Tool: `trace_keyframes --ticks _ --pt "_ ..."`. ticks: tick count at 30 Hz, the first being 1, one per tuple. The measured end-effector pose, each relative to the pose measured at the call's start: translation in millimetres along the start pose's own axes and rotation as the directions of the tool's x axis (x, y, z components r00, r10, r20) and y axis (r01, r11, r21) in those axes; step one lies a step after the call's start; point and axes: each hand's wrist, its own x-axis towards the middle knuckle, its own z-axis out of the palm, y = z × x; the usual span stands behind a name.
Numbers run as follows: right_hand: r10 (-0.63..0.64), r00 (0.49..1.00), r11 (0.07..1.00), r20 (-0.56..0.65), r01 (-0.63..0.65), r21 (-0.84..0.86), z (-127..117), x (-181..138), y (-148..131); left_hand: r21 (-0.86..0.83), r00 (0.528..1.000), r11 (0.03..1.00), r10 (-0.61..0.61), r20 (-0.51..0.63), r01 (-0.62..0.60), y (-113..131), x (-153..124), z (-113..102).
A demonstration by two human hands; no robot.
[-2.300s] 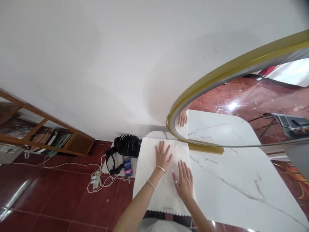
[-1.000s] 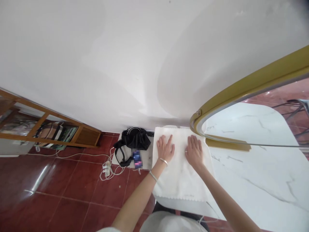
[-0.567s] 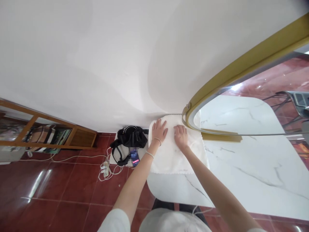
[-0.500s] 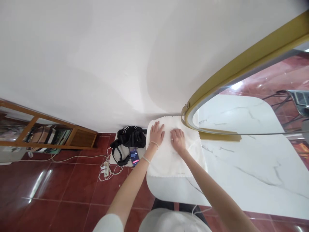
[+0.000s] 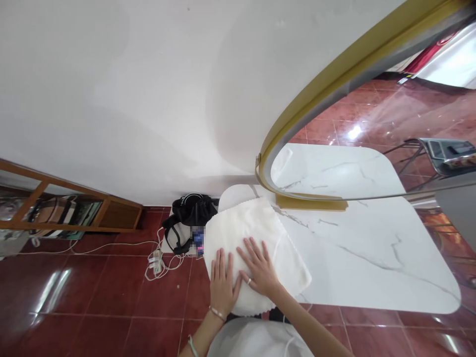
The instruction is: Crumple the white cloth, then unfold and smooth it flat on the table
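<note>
A white cloth [image 5: 253, 218] with a scalloped edge lies spread over the left end of the white marbled table [image 5: 357, 267]. Its near edge reaches past the table's front, and it sits turned at a slant. My left hand [image 5: 223, 282] rests flat on the cloth's near left part, fingers stretched out, a band at the wrist. Beside it, my right hand [image 5: 258, 267] presses flat on the cloth with fingers spread and a ring on one finger. The two thumbs are close together.
A gold-framed mirror [image 5: 297, 119] stands on the table against the white wall. Left of the table are a black bag [image 5: 195, 210], a phone [image 5: 199, 241] and a white power strip with cables [image 5: 156, 263]. A wooden cabinet [image 5: 121, 215] stands along the wall on red floor tiles.
Both hands have moved from the back of the table toward me, and the cloth has slid with them and turned. The right hand's fingers, curled before, are now spread. The view has shifted right.
</note>
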Motion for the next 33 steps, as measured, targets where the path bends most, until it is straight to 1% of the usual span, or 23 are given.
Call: trace_keyframes --ticks 2,4,7,11,13,15,16,18,20,25,27,30,33 --pt "0.049 0.999 0.998 -0.007 -0.049 -0.024 -1 -17 10 0.006 1.000 1.000 0.030 0.004 -0.030 15 5 4" --pt "0.132 0.991 0.989 -0.032 -0.134 -0.060 -2 -35 25 -0.003 0.996 0.996 0.089 0.026 -0.089 35 14 9" --pt "0.258 0.961 0.957 -0.102 -0.269 -0.112 -3 -69 54 -0.066 0.979 0.981 0.189 0.069 -0.185 74 33 21" --pt "0.369 0.901 0.903 -0.228 -0.405 -0.142 -11 -129 98 -0.199 0.937 0.935 0.322 0.136 -0.292 135 58 42" --pt "0.400 0.881 0.885 -0.253 -0.443 -0.142 -16 -156 113 -0.264 0.909 0.905 0.383 0.164 -0.334 160 67 50" --pt "0.424 0.871 0.873 -0.247 -0.466 -0.145 -19 -173 118 -0.306 0.893 0.886 0.413 0.179 -0.348 173 72 54" --pt "0.435 0.866 0.866 -0.246 -0.477 -0.149 -19 -175 118 -0.315 0.891 0.883 0.415 0.183 -0.347 174 73 55" --pt "0.445 0.859 0.856 -0.253 -0.491 -0.162 -16 -169 113 -0.308 0.896 0.888 0.407 0.180 -0.341 166 74 53" --pt "0.420 0.871 0.866 -0.253 -0.468 -0.174 -10 -150 102 -0.272 0.908 0.904 0.383 0.168 -0.330 144 72 48" --pt "0.241 0.947 0.942 -0.214 -0.281 -0.183 2 -86 65 -0.082 0.960 0.962 0.268 0.087 -0.261 72 57 29" --pt "0.164 0.963 0.962 -0.216 -0.204 -0.181 5 -64 51 0.000 0.979 0.980 0.198 0.039 -0.198 51 49 24" --pt "0.088 0.964 0.977 -0.250 -0.133 -0.168 9 -42 37 0.095 0.993 0.990 0.111 -0.032 -0.107 36 41 22" --pt "0.054 0.959 0.983 -0.278 -0.099 -0.153 11 -36 39 0.144 0.994 0.988 0.067 -0.082 -0.055 39 38 26"
